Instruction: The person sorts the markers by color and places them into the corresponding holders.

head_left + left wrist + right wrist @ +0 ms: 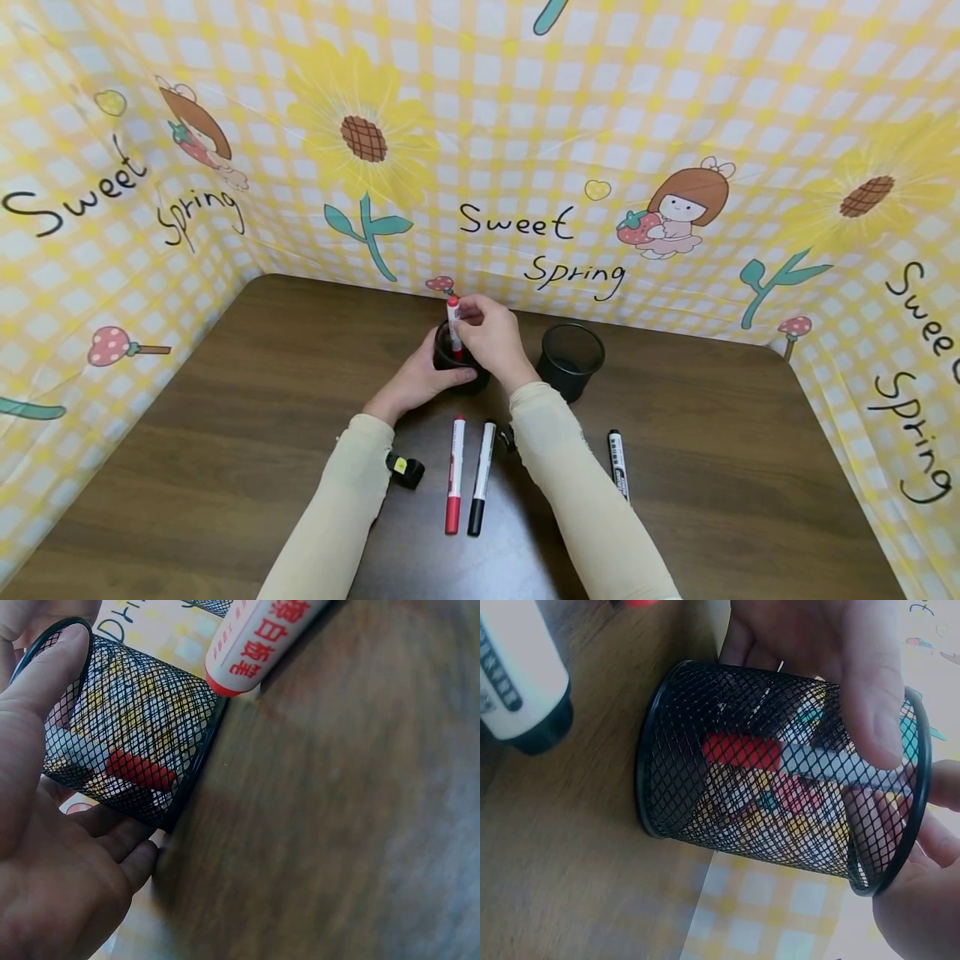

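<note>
In the head view my left hand (412, 382) grips a black mesh pen holder (474, 387) near the back of the table. Its thumb presses the near side, and the other fingers reach round the far side. My right hand (491, 337) pinches a red whiteboard marker (453, 313) by its upper part, holding it upright with the lower end inside the holder. Through the mesh, the marker's red cap (742, 751) shows in the right wrist view, above the holder's base. Some right fingertips are hidden behind the marker and the rim.
A second mesh pen holder (568, 379) stands right of my right hand. Nearer me lie a red marker (454, 475), a black marker (482, 479) and, farther right, another black marker (618, 462), partly covered by my right sleeve. Patterned cloth (495, 150) walls the table's back and sides.
</note>
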`<state>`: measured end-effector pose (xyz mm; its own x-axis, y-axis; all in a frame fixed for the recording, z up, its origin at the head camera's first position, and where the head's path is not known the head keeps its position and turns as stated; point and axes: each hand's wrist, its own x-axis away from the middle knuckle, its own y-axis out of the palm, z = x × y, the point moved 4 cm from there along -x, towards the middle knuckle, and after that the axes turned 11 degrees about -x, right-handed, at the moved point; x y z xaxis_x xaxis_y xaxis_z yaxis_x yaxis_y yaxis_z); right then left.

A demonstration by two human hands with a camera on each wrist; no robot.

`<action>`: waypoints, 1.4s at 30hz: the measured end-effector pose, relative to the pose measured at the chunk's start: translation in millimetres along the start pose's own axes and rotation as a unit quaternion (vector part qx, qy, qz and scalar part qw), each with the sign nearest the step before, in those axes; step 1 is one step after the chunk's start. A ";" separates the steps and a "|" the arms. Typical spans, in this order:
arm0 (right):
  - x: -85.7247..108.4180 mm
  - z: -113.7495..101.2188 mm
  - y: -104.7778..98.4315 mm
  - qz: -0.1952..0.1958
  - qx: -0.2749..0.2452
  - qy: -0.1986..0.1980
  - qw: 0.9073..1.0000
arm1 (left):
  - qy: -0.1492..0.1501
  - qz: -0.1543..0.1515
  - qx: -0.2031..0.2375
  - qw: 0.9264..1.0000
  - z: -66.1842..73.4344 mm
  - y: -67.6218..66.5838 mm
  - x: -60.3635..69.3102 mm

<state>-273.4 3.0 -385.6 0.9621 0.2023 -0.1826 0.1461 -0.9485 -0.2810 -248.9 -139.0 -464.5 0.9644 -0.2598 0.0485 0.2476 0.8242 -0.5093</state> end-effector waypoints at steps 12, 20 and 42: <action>1.5 -3.0 0.6 0.015 0.006 -0.007 1.000 | 0.002 0.001 -0.002 1.000 0.4 0.0 0.0; 9.6 -15.5 -18.9 0.042 -0.018 -0.038 0.998 | 0.015 0.002 0.015 1.000 3.3 1.3 -0.6; 83.6 -28.5 -40.1 -0.050 0.040 -0.037 0.997 | 0.014 0.005 0.010 1.000 0.9 -0.1 1.1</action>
<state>-192.2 51.1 -362.7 0.9235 0.3151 -0.2189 0.2183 -0.9006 -0.3758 -247.8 -138.9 -463.6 0.9637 -0.2662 0.0191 0.2407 0.8362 -0.4928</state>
